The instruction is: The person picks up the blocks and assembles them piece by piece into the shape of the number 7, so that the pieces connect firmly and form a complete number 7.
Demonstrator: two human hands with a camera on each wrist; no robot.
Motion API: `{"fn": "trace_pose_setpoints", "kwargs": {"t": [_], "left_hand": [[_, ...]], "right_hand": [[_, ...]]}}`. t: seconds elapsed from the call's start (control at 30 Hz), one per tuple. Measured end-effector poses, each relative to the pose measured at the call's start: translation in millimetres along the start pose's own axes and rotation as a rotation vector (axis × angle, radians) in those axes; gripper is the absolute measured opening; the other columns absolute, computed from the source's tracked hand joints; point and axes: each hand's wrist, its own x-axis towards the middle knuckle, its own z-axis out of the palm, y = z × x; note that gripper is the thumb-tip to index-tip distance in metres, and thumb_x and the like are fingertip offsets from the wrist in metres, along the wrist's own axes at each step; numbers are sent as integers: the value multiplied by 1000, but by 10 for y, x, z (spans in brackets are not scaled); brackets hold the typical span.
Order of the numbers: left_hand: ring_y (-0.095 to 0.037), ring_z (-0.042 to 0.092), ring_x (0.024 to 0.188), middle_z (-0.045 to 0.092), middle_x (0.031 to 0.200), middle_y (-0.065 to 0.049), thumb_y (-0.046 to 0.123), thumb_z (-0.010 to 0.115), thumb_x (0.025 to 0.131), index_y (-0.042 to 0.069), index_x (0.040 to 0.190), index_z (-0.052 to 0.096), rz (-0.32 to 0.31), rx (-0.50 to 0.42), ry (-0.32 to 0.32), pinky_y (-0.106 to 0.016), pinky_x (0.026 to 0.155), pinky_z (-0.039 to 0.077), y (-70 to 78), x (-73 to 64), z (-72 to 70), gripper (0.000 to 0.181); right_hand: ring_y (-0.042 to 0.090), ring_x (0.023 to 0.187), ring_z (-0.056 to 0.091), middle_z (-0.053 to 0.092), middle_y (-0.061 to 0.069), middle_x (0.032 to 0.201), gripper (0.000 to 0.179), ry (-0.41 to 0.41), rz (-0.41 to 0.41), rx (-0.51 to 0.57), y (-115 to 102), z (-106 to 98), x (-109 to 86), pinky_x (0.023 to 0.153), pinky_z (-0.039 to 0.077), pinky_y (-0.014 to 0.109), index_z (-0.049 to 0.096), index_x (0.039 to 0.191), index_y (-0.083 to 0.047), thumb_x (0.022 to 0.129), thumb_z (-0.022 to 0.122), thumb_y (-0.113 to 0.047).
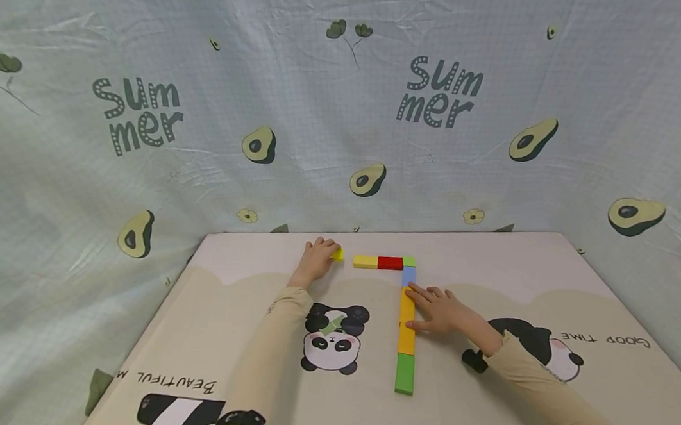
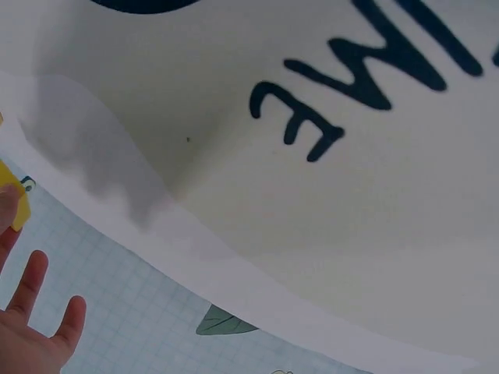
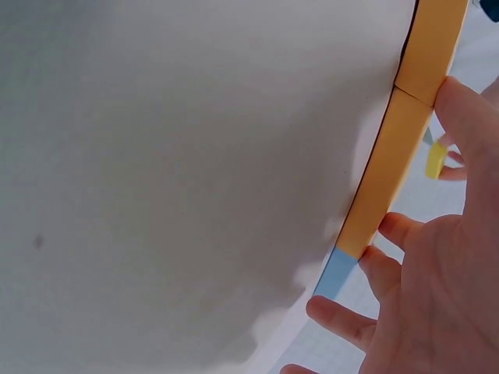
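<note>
My left hand pinches a small yellow block near the back of the table, just left of a line of blocks. A gap parts it from a pale yellow block, which adjoins a red block. At the corner is a light green block. From there the line runs toward me: a blue block, two orange blocks end to end, then a green block. With spread fingers, my right hand touches the right side of the orange blocks, fingertips along their edge.
The table's pale cover carries panda prints and lettering. Behind the back edge hangs a light curtain printed with avocados and words; it also runs along both sides. A black band circles my left forearm.
</note>
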Motion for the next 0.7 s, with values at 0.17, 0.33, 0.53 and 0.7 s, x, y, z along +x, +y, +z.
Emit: {"fn": "trace_pose_setpoints", "kwargs": {"t": [0.17, 0.33, 0.53, 0.7], "left_hand": [[-25, 49, 99, 60, 112, -7, 6, 62, 81, 10, 109, 61, -28, 19, -36, -47, 82, 39, 36, 50, 53, 28], [-25, 49, 101, 60, 112, -7, 7, 61, 82, 10, 110, 60, -25, 27, -63, -49, 86, 39, 85, 96, 96, 28], [-24, 48, 99, 61, 109, -6, 6, 60, 83, 11, 109, 61, -17, 29, -57, -48, 85, 39, 135, 133, 122, 26], [-23, 48, 98, 61, 108, -5, 7, 60, 83, 11, 108, 62, -20, 47, -61, -45, 84, 39, 162, 152, 127, 25]], "right_hand": [[40, 127, 30, 20, 9, 149, 79, 0, 5, -7, -7, -2, -2, 98, 20, 64, 27, 140, -12, 81, 48, -59], [40, 126, 30, 21, 9, 148, 78, 1, 6, -9, -22, -19, -18, 98, 21, 63, 28, 140, -11, 81, 49, -57], [40, 126, 31, 21, 10, 148, 77, 5, -4, -7, -43, -40, -36, 98, 21, 64, 28, 139, -10, 81, 50, -56], [41, 125, 32, 21, 10, 148, 77, 6, -6, -11, -35, -35, -33, 97, 22, 63, 28, 139, -10, 81, 49, -57]]}}
